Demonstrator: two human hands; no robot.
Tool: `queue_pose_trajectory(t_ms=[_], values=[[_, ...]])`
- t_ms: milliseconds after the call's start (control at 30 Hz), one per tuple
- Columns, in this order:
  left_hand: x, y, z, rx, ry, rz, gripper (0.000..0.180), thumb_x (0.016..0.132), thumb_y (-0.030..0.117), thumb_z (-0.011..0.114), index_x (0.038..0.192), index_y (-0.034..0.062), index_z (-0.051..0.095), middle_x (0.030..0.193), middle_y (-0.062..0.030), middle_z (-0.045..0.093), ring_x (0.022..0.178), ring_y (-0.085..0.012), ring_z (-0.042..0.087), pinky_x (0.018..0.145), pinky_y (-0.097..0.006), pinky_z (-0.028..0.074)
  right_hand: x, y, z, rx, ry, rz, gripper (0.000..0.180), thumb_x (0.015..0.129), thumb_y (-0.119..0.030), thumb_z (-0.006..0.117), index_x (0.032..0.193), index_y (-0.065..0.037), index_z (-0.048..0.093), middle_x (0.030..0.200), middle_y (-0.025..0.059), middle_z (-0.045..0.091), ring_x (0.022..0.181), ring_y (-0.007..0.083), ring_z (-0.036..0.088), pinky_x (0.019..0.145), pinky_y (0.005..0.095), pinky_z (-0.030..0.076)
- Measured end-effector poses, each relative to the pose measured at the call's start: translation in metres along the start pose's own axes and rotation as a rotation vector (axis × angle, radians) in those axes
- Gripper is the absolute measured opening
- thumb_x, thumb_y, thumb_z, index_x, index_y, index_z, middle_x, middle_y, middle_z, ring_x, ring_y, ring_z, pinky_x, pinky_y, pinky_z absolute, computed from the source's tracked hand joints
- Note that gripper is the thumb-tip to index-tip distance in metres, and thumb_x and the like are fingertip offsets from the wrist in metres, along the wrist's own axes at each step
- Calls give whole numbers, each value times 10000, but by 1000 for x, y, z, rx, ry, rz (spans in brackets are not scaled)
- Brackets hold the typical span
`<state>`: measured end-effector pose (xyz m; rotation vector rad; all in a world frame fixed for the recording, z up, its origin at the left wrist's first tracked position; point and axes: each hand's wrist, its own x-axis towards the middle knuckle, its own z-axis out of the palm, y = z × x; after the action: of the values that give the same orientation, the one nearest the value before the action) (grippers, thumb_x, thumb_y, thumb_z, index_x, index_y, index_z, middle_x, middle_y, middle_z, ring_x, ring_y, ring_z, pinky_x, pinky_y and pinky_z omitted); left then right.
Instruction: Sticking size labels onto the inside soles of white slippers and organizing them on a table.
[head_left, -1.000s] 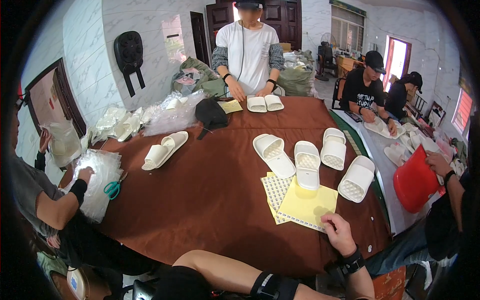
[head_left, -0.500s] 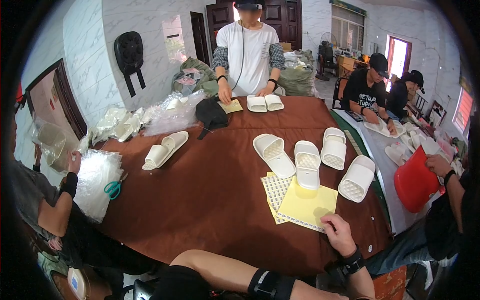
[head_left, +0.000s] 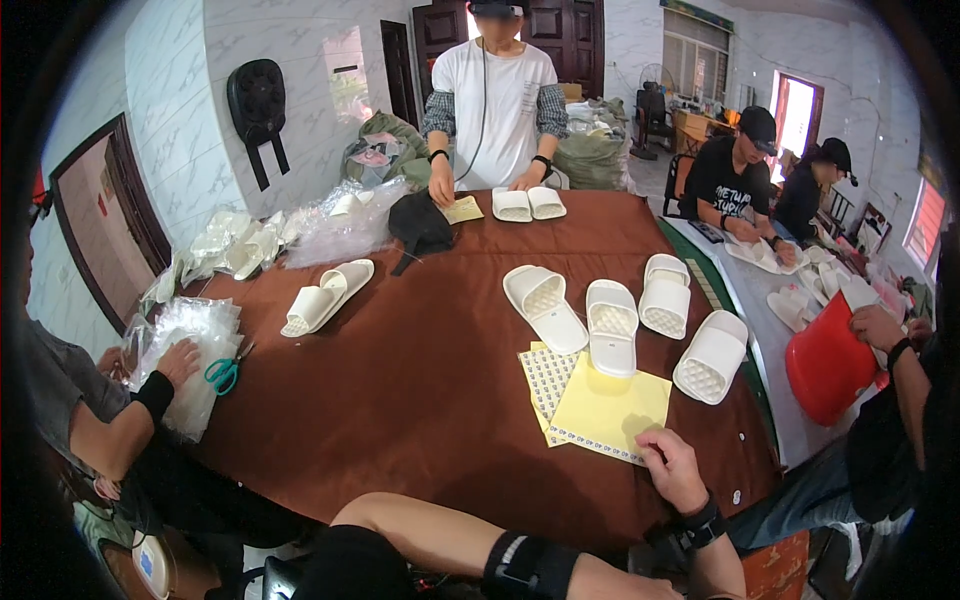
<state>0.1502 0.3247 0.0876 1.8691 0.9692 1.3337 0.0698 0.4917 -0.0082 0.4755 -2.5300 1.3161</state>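
Note:
My right hand (head_left: 674,470) is at the lower right corner of a yellow sticker sheet (head_left: 612,405), its fingers bent and drawn together. Whether anything small is between the fingertips cannot be made out. The sheet has one row of small printed labels along its near edge. Under it lies a second sheet (head_left: 547,380) covered with labels. My left forearm (head_left: 430,528) crosses the lower edge with a black band; the left hand (head_left: 612,588) is mostly cut off, its fingers hidden. Beyond the sheets stand white slippers: one (head_left: 612,345) overlaps the yellow sheet, another (head_left: 547,310) lies left, two more (head_left: 666,300) (head_left: 711,360) right.
A brown cloth covers the table (head_left: 400,400). At left are a slipper pair (head_left: 328,298), teal scissors (head_left: 222,375) and clear bags (head_left: 200,330) under a co-worker's hand. Across, another person handles a yellow sheet (head_left: 463,210) beside slippers (head_left: 529,204). A red stool-like piece (head_left: 830,355) is at right.
The co-worker at left has brought a hand down onto the clear bags; the bagged item held up before is no longer raised. My hands have barely moved.

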Motion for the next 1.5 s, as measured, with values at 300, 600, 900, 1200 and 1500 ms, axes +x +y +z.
queue_pose_trajectory(t_ms=[300, 600, 900, 1200, 1500], values=[[-85, 48, -81, 358, 332, -364, 208, 935, 221, 572, 1008, 29, 610, 941, -116, 631, 935, -273, 605, 842, -368, 465, -4, 1, 4, 52, 20, 4, 127, 836, 18, 575, 961, 12, 602, 904, 161, 615, 834, 292, 617, 740, 326, 488], [-306, 88, -177, 426, 1758, -607, 310, 942, 261, 541, 1140, 22, 552, 959, -51, 599, 825, -140, 578, 729, -300, 508, 2, -3, 4, -10, 28, -38, 122, 824, 28, 566, 943, 17, 592, 895, 165, 609, 813, 294, 610, 724, 332, 488], [-504, 97, -166, 40, 2630, -323, 373, 809, 301, 646, 1124, 148, 516, 896, -63, 461, 709, -211, 522, 591, -366, 478, 0, 1, 4, -25, 25, -29, 130, 809, 31, 561, 932, 18, 601, 886, 167, 610, 821, 313, 616, 729, 345, 491], [-513, 90, -172, 164, 2817, 63, 439, 834, 293, 619, 1195, 76, 494, 986, -133, 565, 808, -291, 589, 639, -422, 512, 0, -3, 5, -15, 16, 24, 116, 830, 30, 564, 934, 12, 610, 891, 130, 616, 811, 218, 616, 723, 293, 486], [-542, 93, -161, -38, 2739, 216, 487, 917, 386, 549, 1260, 61, 431, 1099, -169, 526, 926, -354, 571, 725, -464, 536, 1, -1, 7, -53, 40, -32, 125, 823, 43, 555, 930, 12, 613, 880, 133, 618, 812, 237, 621, 725, 300, 487]])
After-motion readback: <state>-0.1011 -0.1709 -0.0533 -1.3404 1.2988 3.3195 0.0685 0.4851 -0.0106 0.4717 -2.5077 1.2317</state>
